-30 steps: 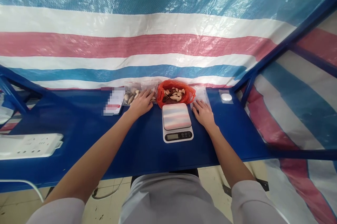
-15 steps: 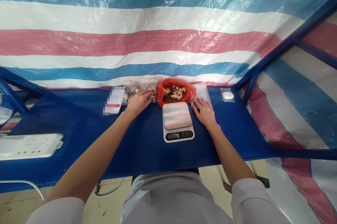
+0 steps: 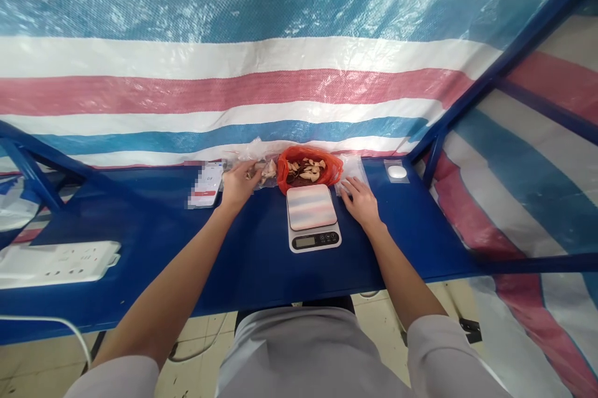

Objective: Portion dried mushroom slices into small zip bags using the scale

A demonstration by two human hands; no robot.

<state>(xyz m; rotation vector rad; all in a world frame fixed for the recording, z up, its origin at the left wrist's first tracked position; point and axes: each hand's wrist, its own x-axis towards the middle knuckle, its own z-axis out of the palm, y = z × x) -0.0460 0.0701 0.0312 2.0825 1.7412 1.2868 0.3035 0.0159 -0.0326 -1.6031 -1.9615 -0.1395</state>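
Note:
My left hand [image 3: 237, 183] is at a clear plastic bag [image 3: 268, 175] of pale, dried-looking pieces, its thumb and fingers bent round part of it. Some of the bag is hidden under that hand. To its right stands an open orange-red plastic bag [image 3: 334, 169] holding pale and dark brown slices [image 3: 311, 169]. My right hand [image 3: 362, 200] lies with fingers spread on the near part of flat, clear plastic bags [image 3: 354, 167]. Between my forearms sits a white digital kitchen scale [image 3: 313, 217] with a bare platform; its display is unreadable.
A phone [image 3: 208, 185], partly blurred out, lies left of my left hand. A white oval object [image 3: 397, 172] on a small clear packet lies at the far right. A white power strip [image 3: 63, 261] rests at the left of the blue table [image 3: 261, 267]. Striped sheeting [image 3: 280, 86] hangs behind.
My left hand has shifted slightly left; the clear bag's plastic stands higher and its pieces have moved. My right hand stays on the flat bags. The camera view has tilted up slightly.

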